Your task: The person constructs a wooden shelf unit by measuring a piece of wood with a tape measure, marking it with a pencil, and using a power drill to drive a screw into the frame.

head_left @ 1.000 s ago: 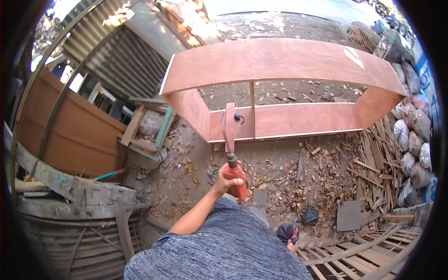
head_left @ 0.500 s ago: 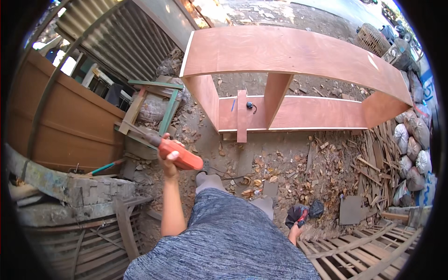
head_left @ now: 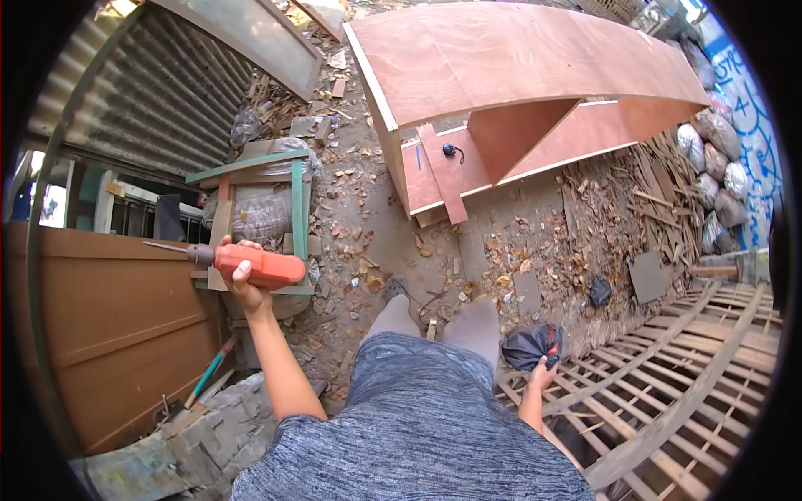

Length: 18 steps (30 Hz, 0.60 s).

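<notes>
Wrapped around an orange-red power drill [head_left: 266,266], my left hand [head_left: 244,288] holds it level, its long bit pointing left. Low on the right, my right hand [head_left: 541,376] grips a dark plastic bag [head_left: 525,347] with red showing at its side; what is inside cannot be made out. Ahead stands a reddish plywood cabinet frame [head_left: 518,54] with an upright divider. On its lower panel are a loose plywood strip [head_left: 441,171], a small dark-blue tape measure [head_left: 450,150] and a blue pen-like stick [head_left: 419,158].
A green wooden frame [head_left: 297,209] stands beyond the drill. To the left are a brown panel [head_left: 109,326] and a teal-handled tool [head_left: 207,376] on a block wall. A slatted bamboo rack [head_left: 668,392], scrap wood [head_left: 656,188] and filled sacks [head_left: 718,159] line the right.
My view has turned, and the cabinet frame appears tilted and closer. My left hand has carried the drill left, its bit now nearly level. The bag in my right hand shows more fully.
</notes>
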Each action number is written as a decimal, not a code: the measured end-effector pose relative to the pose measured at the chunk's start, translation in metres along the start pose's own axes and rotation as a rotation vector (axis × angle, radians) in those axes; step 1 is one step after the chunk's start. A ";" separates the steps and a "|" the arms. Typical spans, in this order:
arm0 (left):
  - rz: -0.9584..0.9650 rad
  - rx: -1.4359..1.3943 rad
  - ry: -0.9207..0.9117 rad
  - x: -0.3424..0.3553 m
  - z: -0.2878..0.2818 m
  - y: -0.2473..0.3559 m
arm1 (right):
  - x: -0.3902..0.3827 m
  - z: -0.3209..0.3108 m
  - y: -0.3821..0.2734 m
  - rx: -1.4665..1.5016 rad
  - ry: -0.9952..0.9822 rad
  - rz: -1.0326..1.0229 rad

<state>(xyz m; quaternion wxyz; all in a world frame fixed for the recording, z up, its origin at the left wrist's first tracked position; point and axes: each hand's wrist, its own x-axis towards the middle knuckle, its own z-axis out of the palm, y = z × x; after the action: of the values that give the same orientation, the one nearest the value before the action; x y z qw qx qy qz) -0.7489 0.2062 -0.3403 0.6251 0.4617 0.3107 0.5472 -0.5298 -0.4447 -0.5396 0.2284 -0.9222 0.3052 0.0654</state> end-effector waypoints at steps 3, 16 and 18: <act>0.050 0.051 -0.010 0.014 -0.015 0.006 | -0.052 -0.001 0.011 0.033 -0.087 -0.175; 0.034 -0.034 -0.329 -0.017 -0.036 0.073 | -0.184 0.058 0.152 0.286 -0.097 -0.216; -0.043 0.015 -0.415 -0.024 -0.036 0.077 | -0.208 0.058 0.179 0.216 -0.139 -0.134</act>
<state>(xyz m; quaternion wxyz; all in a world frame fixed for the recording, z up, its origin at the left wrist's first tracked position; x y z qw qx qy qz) -0.8172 0.1892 -0.2859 0.6839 0.5625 0.1892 0.4244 -0.8028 -0.4341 -0.6052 0.3508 -0.9037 0.2317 0.0807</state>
